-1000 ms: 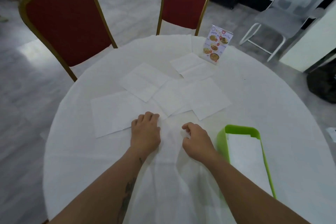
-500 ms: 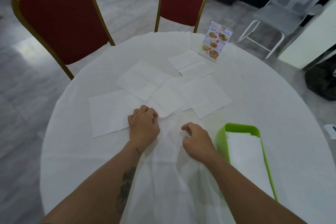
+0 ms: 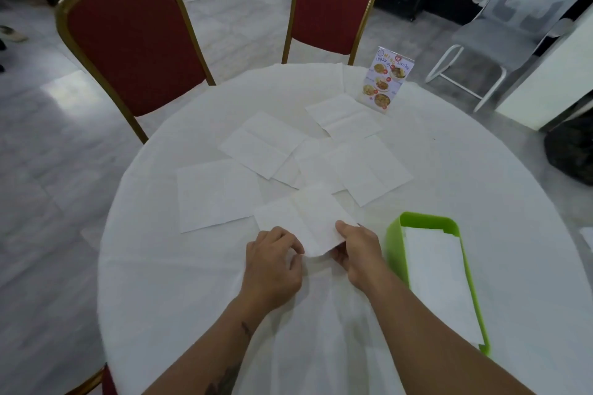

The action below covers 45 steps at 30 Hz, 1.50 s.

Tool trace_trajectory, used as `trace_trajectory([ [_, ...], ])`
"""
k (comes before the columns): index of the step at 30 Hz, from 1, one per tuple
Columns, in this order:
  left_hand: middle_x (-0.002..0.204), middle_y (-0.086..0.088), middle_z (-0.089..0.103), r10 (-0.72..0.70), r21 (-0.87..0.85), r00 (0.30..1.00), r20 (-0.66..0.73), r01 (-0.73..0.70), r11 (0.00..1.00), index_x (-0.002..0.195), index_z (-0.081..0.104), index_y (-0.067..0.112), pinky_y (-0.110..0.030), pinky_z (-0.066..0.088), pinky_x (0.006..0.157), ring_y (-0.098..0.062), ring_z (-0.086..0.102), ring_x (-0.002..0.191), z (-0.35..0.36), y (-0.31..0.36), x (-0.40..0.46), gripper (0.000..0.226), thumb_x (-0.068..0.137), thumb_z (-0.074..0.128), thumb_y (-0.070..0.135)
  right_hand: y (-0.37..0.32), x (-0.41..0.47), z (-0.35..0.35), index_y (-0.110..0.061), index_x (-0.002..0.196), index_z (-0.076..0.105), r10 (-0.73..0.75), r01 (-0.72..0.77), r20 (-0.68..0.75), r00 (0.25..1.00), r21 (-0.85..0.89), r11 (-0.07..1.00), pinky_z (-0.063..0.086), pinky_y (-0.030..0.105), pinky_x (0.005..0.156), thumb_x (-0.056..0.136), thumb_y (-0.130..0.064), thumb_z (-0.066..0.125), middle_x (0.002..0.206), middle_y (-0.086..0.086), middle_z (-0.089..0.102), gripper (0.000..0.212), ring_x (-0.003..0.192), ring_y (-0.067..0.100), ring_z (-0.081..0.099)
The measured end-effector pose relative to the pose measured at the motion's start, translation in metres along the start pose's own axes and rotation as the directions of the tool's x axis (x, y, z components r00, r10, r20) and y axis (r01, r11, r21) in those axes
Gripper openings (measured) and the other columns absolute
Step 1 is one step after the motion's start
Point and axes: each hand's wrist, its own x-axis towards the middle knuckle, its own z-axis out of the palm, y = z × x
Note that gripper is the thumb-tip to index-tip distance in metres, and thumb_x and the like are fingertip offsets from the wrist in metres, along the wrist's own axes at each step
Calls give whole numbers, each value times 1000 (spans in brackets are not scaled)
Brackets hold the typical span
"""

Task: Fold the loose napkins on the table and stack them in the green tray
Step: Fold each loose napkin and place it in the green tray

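napkin (image 3: 308,221) at table centre, 12 o'clock of hands | left hand (image 3: 272,266) pinching near corner, right hand (image 3: 356,253) clamped on right edge | thin, limp, tears easily; best held by corners | tray (image 3: 396,244) at 3 o'clock, part-filled

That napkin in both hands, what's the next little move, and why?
Probably fold its near edge over to the far edge: both the left hand and right hand pinch the napkin, which lies open, unlike the folded ones in the green tray.
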Motion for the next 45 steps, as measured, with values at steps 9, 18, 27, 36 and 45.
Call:
trace_trajectory([
  [9,93,20,53,-121,-124,989,-84,110,986,82,58,37,-32,41,80,-7,48,87,-20,-16,-29,17,74,54,23,18,-44,-6,-24,75,54,-570,604,305,763,-650,461,44,25,58,84,-17,57,75,-8,60,11,68,8,56],
  [18,105,15,55,-89,-76,995,-39,86,993,100,60,32,-32,45,89,-10,49,96,-23,-17,-40,25,78,55,22,39,-52,-17,-29,98,61,-380,521,383,842,-758,392,47,30,81,77,-46,59,102,-8,51,26,89,10,55],
  [27,139,10,43,-31,254,963,267,-39,967,129,54,29,-36,33,104,-17,36,127,-17,-19,-30,46,84,49,36,44,-41,-6,-17,122,49,-310,254,144,940,-900,354,41,34,81,72,-20,53,115,3,54,50,109,27,51],
  [36,151,5,37,0,265,946,323,-91,960,136,51,29,-37,29,110,-20,28,138,-25,-21,-34,52,85,44,20,36,-44,22,-15,67,56,-279,227,50,959,-727,648,37,27,50,70,-11,56,67,2,57,6,56,20,52],
  [45,134,3,55,-78,-69,973,218,95,993,125,61,20,-23,36,99,-17,49,122,-27,-4,-31,41,86,52,12,21,-61,6,-14,73,59,-388,311,58,920,-713,629,40,29,52,73,-9,51,70,0,63,9,60,17,54],
])
